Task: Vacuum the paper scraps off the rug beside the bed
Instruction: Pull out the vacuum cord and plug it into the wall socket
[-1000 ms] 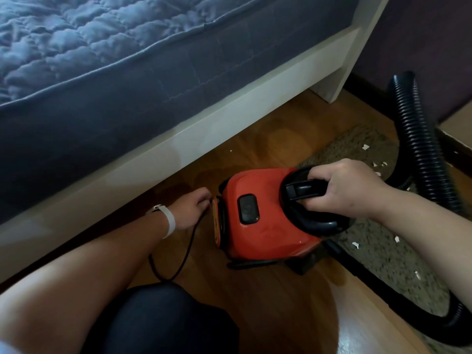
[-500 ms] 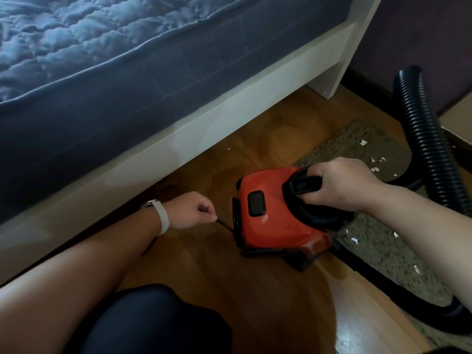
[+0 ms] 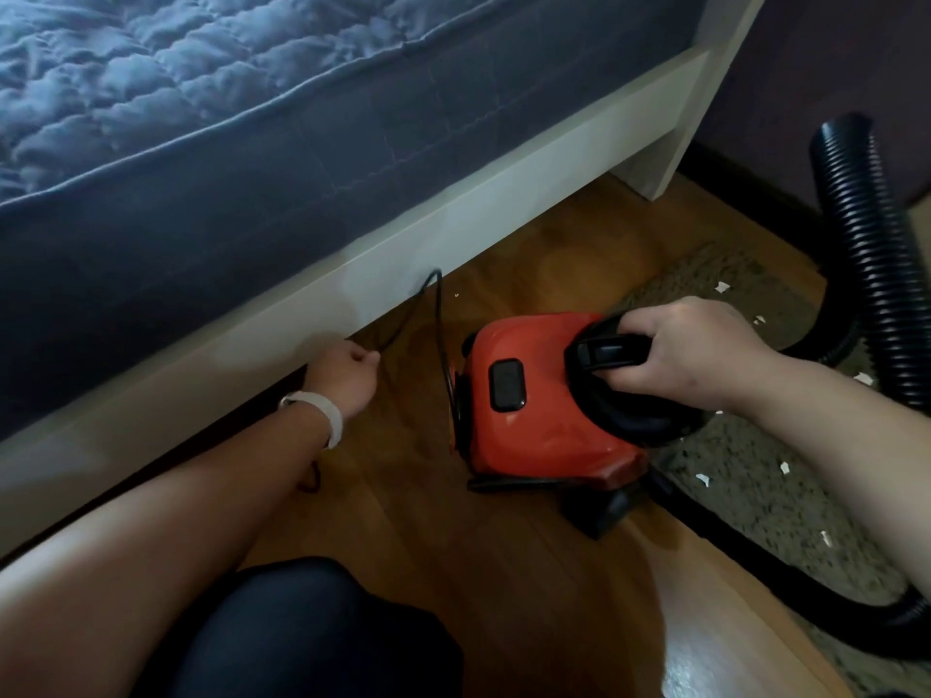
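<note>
A small red vacuum cleaner (image 3: 534,405) sits on the wooden floor at the rug's edge. My right hand (image 3: 690,350) grips its black top handle (image 3: 604,352). My left hand (image 3: 345,370) pinches the thin black power cord (image 3: 437,319), which loops up from the vacuum's rear and runs to my fingers. The speckled grey rug (image 3: 755,486) lies to the right, with several white paper scraps (image 3: 701,478) scattered over it. A ribbed black hose (image 3: 871,254) arcs up at the far right.
The bed's white frame (image 3: 453,229) and blue quilted mattress (image 3: 201,93) fill the upper left. A bed leg (image 3: 660,178) stands near the dark wall. My knee in dark cloth (image 3: 312,632) is at the bottom. One scrap (image 3: 457,295) lies on the bare floor.
My left hand has pulled away from the vacuum's rear toward the bed, drawing out more cord into a raised loop. My right hand stays on the handle.
</note>
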A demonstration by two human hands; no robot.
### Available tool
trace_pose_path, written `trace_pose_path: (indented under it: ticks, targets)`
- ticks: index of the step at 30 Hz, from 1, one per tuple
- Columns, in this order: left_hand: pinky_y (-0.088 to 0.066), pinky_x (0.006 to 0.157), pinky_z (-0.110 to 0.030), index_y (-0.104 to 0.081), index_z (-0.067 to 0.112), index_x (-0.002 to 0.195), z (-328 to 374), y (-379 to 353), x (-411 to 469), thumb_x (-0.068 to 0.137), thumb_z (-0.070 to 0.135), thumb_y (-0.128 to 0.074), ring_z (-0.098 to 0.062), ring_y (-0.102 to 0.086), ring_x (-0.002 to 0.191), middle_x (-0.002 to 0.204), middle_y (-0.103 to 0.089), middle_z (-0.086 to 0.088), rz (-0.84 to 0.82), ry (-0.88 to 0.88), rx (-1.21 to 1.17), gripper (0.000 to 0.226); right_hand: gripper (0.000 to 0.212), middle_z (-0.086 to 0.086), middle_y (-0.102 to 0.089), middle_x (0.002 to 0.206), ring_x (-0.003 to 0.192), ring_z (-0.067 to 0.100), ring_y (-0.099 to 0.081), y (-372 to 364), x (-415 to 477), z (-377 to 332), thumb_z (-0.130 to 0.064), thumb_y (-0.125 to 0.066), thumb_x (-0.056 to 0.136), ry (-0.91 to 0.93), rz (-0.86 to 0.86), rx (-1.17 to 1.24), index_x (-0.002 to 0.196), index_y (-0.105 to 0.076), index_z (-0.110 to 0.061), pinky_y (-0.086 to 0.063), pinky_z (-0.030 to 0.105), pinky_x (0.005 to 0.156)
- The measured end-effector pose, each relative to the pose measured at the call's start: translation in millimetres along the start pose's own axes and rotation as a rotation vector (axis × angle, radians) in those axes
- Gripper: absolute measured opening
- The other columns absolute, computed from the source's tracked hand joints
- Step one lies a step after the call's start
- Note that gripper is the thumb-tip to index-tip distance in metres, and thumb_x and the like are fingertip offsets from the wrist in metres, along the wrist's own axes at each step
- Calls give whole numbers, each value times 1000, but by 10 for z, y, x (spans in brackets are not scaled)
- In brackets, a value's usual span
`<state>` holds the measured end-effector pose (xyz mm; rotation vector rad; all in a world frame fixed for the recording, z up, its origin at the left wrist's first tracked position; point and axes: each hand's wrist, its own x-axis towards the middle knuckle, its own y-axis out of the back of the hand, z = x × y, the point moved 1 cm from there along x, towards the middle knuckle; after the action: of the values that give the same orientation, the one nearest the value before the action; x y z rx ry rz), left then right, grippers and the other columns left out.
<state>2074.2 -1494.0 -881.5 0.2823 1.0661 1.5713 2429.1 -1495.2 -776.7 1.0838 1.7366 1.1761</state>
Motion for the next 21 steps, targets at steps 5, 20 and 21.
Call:
trace_pose_path:
  ticks: [5, 20, 21]
  targets:
    - [-44, 66, -26, -66, 20, 93, 197, 37, -167, 97, 24, -59, -13, -57, 73, 82, -62, 2, -55, -102, -449, 9, 24, -17, -52, 61, 69, 15, -55, -52, -26, -13, -62, -64, 75, 8, -28, -40, 76, -58, -39, -37, 28, 64]
    - [-43, 61, -27, -63, 8, 60, -37, 279, -236, 92, 30, -66, -14, -51, 55, 56, -52, -2, -474, -284, 211, 39, 35, -11, -60, 66, 69, 19, -61, -227, 144, -14, -65, -63, 77, 12, -13, -127, 83, -68, -30, -43, 30, 60]
    - [-41, 59, -28, -60, 7, 59, -69, 325, -210, 93, 32, -64, -16, -49, 53, 55, -48, -3, -414, -284, 268, 42, 36, -11, -59, 65, 68, 19, -61, -247, 171, -21, -66, -62, 77, 22, -15, -135, 82, -68, -30, -42, 30, 59]
